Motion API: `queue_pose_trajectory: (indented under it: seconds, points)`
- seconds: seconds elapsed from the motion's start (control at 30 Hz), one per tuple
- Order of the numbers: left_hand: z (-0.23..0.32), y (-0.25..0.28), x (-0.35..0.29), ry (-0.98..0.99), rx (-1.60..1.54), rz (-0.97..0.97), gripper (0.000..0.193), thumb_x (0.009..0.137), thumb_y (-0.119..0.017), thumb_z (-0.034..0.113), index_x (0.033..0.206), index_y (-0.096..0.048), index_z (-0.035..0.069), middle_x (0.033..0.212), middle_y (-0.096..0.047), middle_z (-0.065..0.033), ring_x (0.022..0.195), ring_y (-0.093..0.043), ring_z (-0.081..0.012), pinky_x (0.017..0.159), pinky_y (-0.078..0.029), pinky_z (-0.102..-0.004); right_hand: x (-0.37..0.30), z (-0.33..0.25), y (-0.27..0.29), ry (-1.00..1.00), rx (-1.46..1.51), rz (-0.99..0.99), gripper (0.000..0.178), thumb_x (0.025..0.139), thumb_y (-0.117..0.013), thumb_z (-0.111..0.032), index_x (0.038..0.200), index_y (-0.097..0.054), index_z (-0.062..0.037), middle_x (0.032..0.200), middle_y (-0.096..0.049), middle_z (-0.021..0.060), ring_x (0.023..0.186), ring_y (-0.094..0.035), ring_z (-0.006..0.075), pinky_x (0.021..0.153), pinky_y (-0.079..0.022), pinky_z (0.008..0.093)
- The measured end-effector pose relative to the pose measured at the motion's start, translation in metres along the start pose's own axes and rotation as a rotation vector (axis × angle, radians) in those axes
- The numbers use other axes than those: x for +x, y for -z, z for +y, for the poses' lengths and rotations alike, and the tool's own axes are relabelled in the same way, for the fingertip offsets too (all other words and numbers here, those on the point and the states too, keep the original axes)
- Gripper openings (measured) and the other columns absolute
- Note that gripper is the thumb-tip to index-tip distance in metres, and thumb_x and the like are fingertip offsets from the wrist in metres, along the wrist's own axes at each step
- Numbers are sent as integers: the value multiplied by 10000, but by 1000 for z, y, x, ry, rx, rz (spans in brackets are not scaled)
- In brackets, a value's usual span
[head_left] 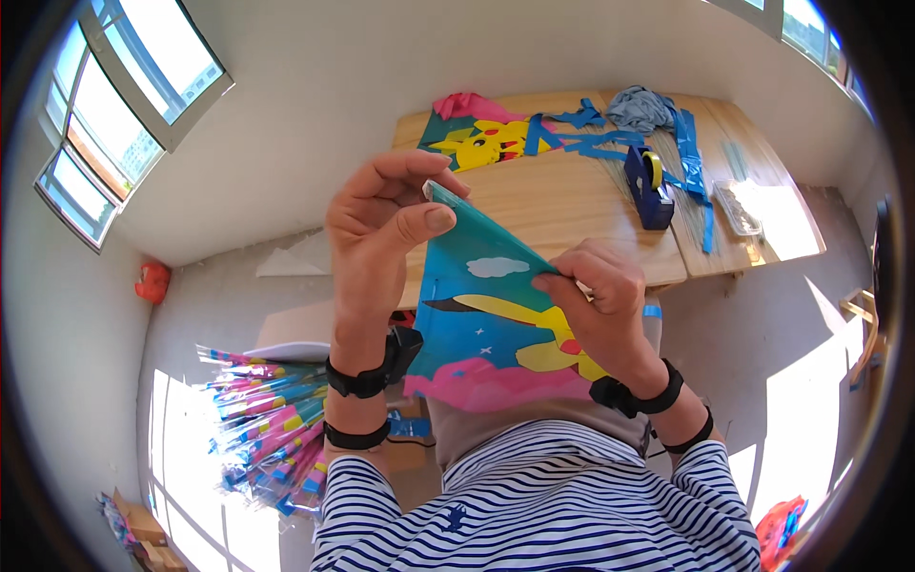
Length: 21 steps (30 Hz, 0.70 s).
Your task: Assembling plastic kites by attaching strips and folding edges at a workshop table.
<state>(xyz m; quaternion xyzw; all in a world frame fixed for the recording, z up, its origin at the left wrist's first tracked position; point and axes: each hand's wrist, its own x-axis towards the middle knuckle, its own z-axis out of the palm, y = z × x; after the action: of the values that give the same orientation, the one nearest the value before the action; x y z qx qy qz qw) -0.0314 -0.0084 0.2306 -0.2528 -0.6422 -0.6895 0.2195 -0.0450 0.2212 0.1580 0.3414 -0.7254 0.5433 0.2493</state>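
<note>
Pale walls and sunlit floor surround a wooden table (543,205), on which a shallow clear container (737,208) stands near the right end, its small contents washed out by glare. Beside it, a dark blue dispenser (652,207) holds a yellow tape roll (653,168). At the lower left, shiny wrapped pieces (114,520) lie in or against a cardboard box (143,522); I cannot tell which. Clear-wrapped, colourful bundles (272,424) are heaped to the person's left. In front of the torso hangs a blue printed sheet (457,334); the right hand (610,300) pinches its slanting upper edge between thumb and fingers, while the left hand (374,214) curls around its top corner, how firmly I cannot tell.
</note>
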Motion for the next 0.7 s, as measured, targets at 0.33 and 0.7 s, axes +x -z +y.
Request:
queue_pose_trajectory:
  seconds: [0.33, 0.7]
  points:
    - [20, -12, -6, -104, 10, 35, 211, 853, -696, -44, 1056, -645, -17, 908, -715, -156, 856, -699, -233, 945, -541, -424, -5, -20, 5, 66, -31, 42, 89, 733, -749, 27, 777, -678, -3, 666, -588, 101, 615, -555, 268, 560, -418, 366]
    - [40, -18, -10, -236, -84, 44, 220, 809, -715, -122, 984, -639, -11, 899, -703, -109, 889, -689, -200, 867, -559, -344, -5, -47, 11, -30, 176, -28, 96, 756, -765, 7, 805, -683, 13, 687, -605, 104, 637, -582, 245, 574, -435, 337]
